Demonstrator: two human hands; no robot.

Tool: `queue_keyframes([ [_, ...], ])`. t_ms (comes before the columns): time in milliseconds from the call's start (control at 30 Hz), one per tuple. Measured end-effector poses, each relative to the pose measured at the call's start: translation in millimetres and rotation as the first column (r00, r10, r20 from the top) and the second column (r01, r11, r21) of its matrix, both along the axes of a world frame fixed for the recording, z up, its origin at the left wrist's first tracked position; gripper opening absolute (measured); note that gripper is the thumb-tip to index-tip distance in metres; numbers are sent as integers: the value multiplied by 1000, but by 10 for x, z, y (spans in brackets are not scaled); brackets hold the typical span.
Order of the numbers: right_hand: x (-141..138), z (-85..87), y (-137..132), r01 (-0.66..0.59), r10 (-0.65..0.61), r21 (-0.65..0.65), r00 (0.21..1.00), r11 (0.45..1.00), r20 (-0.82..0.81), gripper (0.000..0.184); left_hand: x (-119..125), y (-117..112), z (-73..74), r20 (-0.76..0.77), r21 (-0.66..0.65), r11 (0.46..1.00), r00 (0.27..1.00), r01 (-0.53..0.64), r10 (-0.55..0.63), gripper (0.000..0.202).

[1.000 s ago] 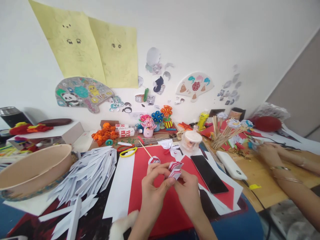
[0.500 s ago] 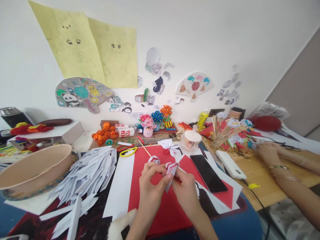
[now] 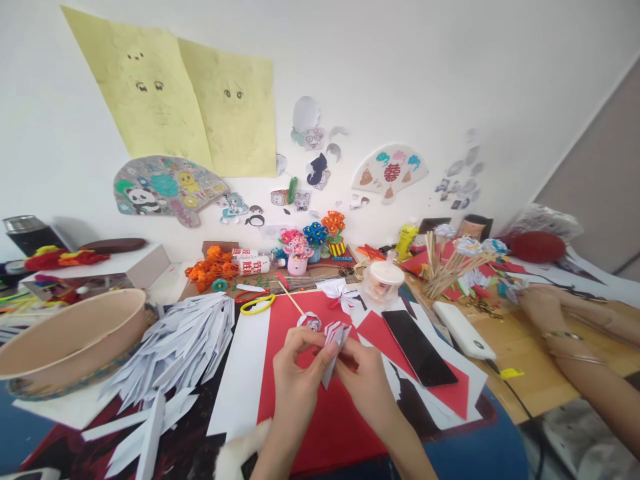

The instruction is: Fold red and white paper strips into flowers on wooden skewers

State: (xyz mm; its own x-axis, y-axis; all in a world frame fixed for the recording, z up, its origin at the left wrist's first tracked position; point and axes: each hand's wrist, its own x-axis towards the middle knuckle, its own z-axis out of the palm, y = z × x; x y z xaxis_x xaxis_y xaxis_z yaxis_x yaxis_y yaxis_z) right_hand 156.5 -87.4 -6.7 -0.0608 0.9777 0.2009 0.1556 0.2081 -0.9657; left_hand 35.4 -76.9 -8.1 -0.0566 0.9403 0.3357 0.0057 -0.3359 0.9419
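My left hand [image 3: 295, 380] and my right hand [image 3: 365, 377] meet over a red paper sheet [image 3: 300, 400], both pinching a small folded red-and-white paper piece [image 3: 334, 341]. The piece stands nearly upright between my fingertips, its white tail pointing down. Just beyond it lies a paper flower on a wooden stick [image 3: 306, 319]. A white paper bow [image 3: 341, 292] rests farther back on the red sheet.
A heap of folded white paper strips [image 3: 175, 347] and a tan bowl [image 3: 65, 337] lie left. Yellow-handled scissors [image 3: 257, 304], a black phone [image 3: 419, 337], a white power bank [image 3: 463, 330] and a bundle of sticks [image 3: 445, 267] sit ahead. Another person's hands [image 3: 543, 308] work at the right.
The folded piece has been turned from lying flat between my fingers to nearly upright. Both hands have shifted slightly left and closer together.
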Motion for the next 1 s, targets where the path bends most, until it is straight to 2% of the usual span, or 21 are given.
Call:
queue_keyframes([
  [200,66,48,9,-199,193,-79,978,977,-77,31,-13,-2,-50,62,-110,994,998,-22,29,23],
  [333,161,48,51,-340,338,-54,940,939,-46,32,-20,-3,-72,56,-122,990,995,-74,82,23],
  [467,174,-31,115,-265,265,-42,964,963,-9,42,-29,11,-91,43,-122,990,997,-66,71,23],
  [733,-25,-78,90,-143,129,-78,978,987,-166,46,10,-40,-121,-96,-30,953,950,-302,298,25],
  [933,-57,-131,101,-99,66,-111,960,989,-274,43,-29,-84,-82,-62,-64,949,950,-309,305,25],
  [1000,-40,-143,115,-91,49,-130,953,987,-298,43,-62,-81,-31,-52,-49,962,963,-267,265,23],
])
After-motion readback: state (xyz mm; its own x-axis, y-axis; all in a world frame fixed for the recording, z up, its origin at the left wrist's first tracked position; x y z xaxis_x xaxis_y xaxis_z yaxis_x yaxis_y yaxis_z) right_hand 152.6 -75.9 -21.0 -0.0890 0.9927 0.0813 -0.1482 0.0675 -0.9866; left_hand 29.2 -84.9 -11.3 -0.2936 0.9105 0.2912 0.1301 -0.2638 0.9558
